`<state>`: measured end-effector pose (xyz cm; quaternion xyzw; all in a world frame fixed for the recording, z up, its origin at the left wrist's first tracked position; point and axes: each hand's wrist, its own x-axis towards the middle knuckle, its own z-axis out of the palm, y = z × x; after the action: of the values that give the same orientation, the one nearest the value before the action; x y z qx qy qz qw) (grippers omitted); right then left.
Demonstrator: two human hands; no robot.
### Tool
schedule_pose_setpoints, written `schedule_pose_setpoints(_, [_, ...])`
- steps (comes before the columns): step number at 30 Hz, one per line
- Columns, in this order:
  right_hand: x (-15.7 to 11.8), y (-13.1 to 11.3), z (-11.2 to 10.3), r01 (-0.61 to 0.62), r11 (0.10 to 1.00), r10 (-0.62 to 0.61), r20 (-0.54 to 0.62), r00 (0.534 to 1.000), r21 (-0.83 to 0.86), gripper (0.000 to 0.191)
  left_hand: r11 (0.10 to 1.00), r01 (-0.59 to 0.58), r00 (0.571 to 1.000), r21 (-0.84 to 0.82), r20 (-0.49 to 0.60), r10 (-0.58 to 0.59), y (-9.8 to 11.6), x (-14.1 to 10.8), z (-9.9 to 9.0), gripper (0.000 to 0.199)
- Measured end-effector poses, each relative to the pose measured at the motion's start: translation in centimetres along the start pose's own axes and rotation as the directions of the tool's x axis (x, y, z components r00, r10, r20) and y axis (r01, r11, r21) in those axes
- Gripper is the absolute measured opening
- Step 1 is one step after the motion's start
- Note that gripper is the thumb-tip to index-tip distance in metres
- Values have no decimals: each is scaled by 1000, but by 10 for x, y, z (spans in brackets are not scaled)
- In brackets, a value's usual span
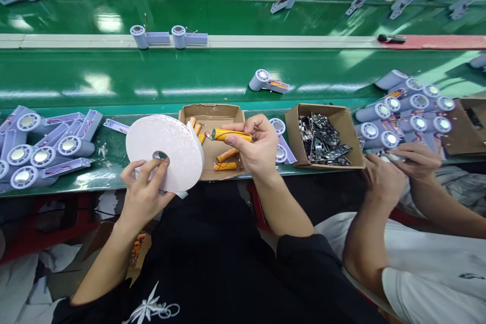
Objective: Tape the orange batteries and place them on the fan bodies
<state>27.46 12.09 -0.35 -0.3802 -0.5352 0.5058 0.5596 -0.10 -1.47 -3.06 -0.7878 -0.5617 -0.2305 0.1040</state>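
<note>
The right hand (pixel 261 144) pinches a battery (pixel 224 134) between thumb and fingers, while the left hand (pixel 144 190) has fingertips in the hole of the tape roll (pixel 165 134), just left of that pinch. The step looks like bringing battery and tape together; they are apart, and joining them would call for a steady roll and the battery's thin wires (pixel 207 135) kept clear. Below the pinch lies a carton (pixel 216 111) of more batteries (pixel 227 155), partly blocked by the roll. Right of it are a housing (pixel 281 149), then boards (pixel 324 139).
</note>
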Motion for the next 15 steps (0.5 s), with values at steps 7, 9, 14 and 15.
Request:
schedule_pose_setpoints(7, [-28,7,37,-3,996,-25,-303,953,-89,50,995,-55,998,80,-2,56,14,3,-1,73])
schedule_pose_setpoints(9, [-35,8,40,-59,985,11,-280,960,-164,44,995,-50,999,88,1,50,15,2,-2,77])
schedule_pose_setpoints(14, [-26,-18,1,-130,980,150,125,981,-152,42,985,-46,998,168,52,38,12,3,-20,82])
schedule_pose_setpoints(15, [-19,-25,-11,-146,977,182,253,950,-155,45,979,-54,997,199,62,43,14,5,-24,80])
